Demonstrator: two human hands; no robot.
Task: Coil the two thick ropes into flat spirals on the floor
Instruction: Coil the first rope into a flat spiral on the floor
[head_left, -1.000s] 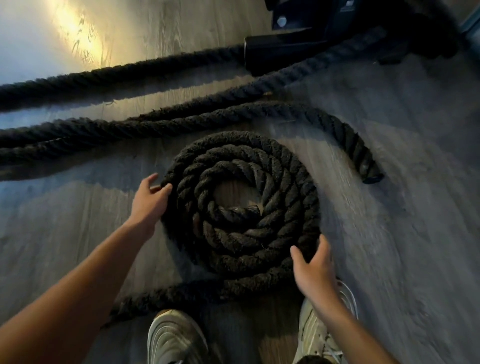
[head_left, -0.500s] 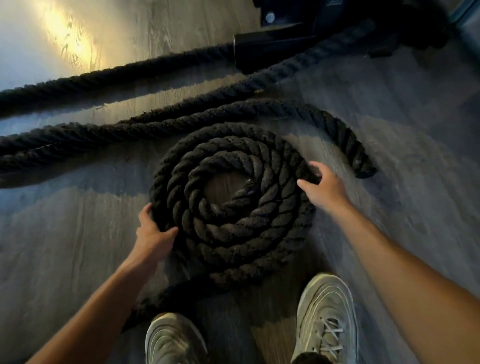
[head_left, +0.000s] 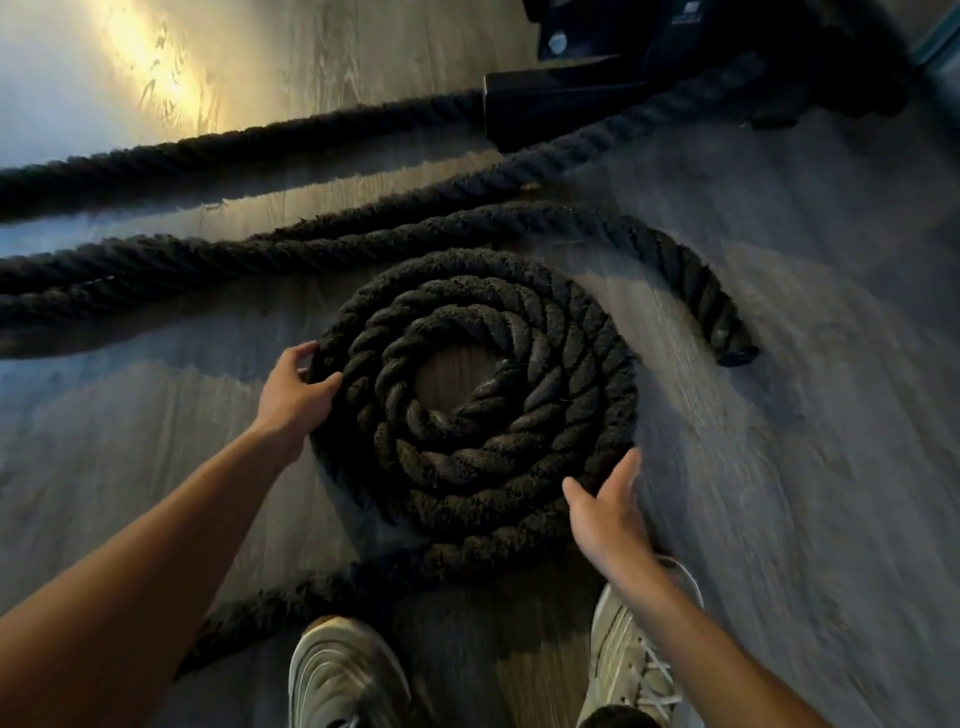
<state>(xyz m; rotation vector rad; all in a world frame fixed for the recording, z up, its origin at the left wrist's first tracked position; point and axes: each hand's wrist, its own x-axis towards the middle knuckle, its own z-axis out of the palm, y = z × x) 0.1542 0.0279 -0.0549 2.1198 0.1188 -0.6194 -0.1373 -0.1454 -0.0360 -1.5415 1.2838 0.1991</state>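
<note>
We gripped the left edge of the coiled rope (head_left: 519, 322) with our left hand (head_left: 293, 389), fingers curled round its outer turn. Our right hand (head_left: 608, 512), blurred, was open with straight fingers at the coil's lower-right rim. The spiral lay flat on the wood floor (head_left: 779, 467) at centre frame. The second rope (head_left: 415, 228) stretched loose just above it.

Right grip (head_left: 608, 514): motion-blurred; contact with the coil (head_left: 519, 332) cannot be told.
Ropes (head_left: 208, 150): both run off the left edge; far ends lost in the dark at the machine (head_left: 561, 109).
Coil tail (head_left: 291, 597): goes under the left arm, the rest hidden.
Shoes (head_left: 343, 670): cut by the bottom edge.
Machine: cut by the top edge, too dark to tell what it is.
</note>
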